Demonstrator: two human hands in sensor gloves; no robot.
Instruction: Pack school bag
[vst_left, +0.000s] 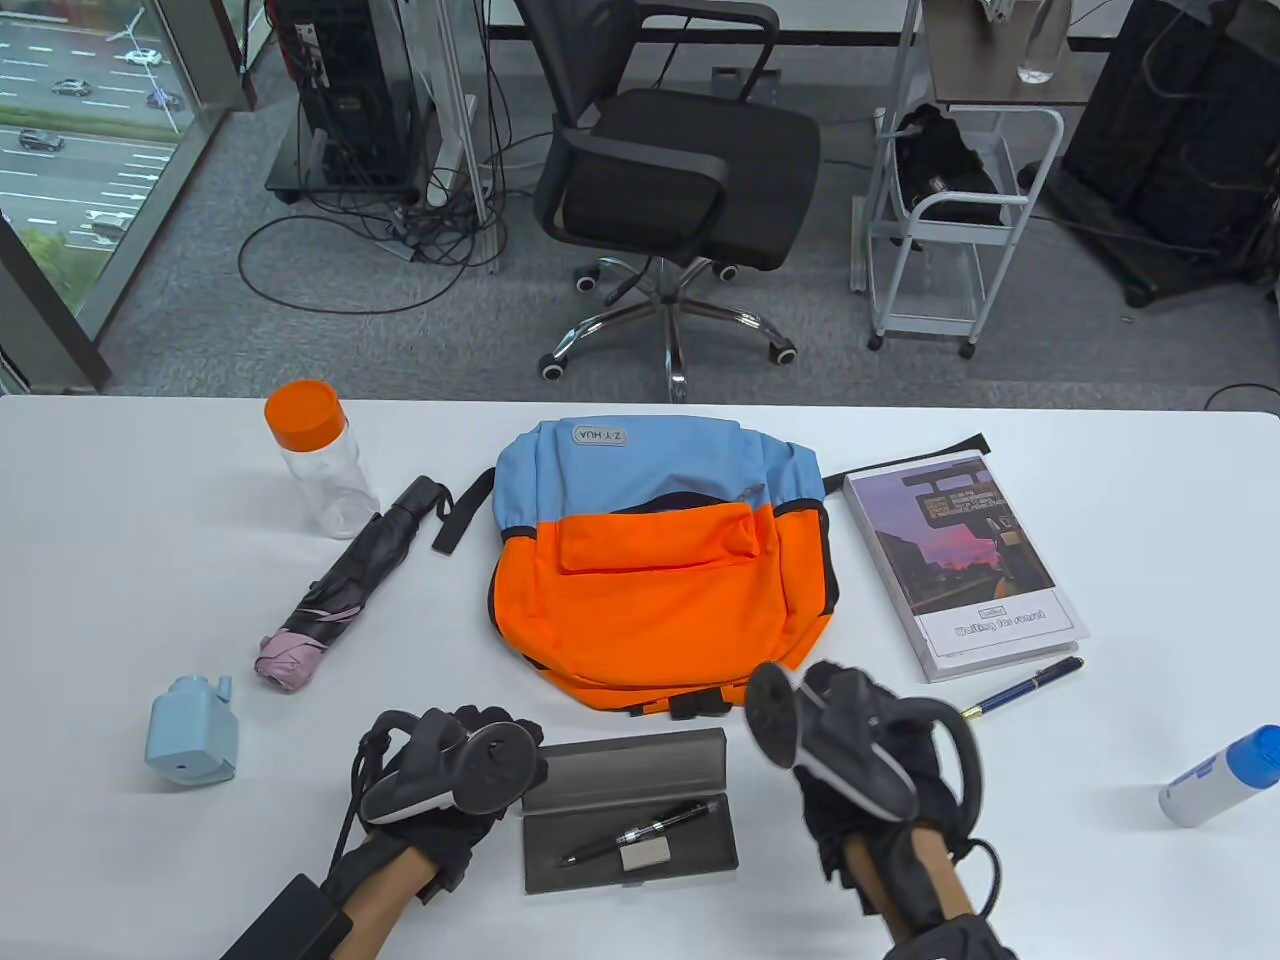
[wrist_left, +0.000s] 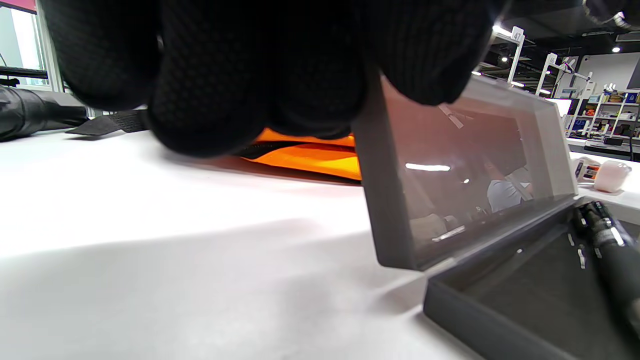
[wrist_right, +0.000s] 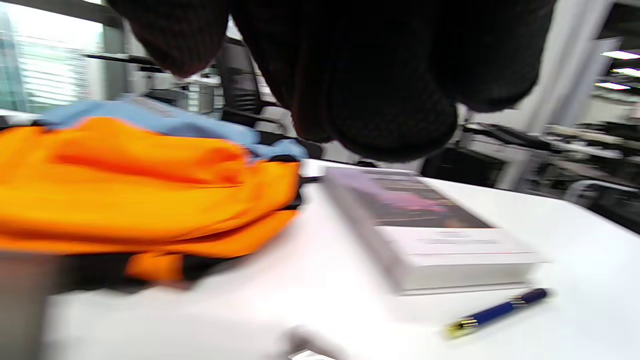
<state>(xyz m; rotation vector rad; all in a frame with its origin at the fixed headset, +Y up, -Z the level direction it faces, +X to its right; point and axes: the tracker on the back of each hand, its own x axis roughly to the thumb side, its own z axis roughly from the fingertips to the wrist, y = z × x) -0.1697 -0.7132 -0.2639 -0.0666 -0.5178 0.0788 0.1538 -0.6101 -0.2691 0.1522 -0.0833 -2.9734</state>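
The orange and blue backpack (vst_left: 660, 570) lies flat mid-table, its zip partly open. In front of it a grey pencil case (vst_left: 630, 845) stands open, with a black pen (vst_left: 640, 832) and an eraser (vst_left: 645, 853) inside. My left hand (vst_left: 505, 725) is at the left end of the raised lid (vst_left: 640, 755). In the left wrist view its fingers (wrist_left: 280, 75) curl over the lid's top corner (wrist_left: 450, 170). My right hand (vst_left: 860, 730) hovers empty by the backpack's near right corner, with a blue pen (vst_left: 1022, 688) to its right. The right wrist view is blurred.
A book (vst_left: 960, 560) lies right of the backpack. A folded umbrella (vst_left: 350, 585) and an orange-capped bottle (vst_left: 320, 460) are on the left, with a blue sharpener (vst_left: 192, 732) at the near left. A blue-capped white bottle (vst_left: 1220, 777) lies at the far right.
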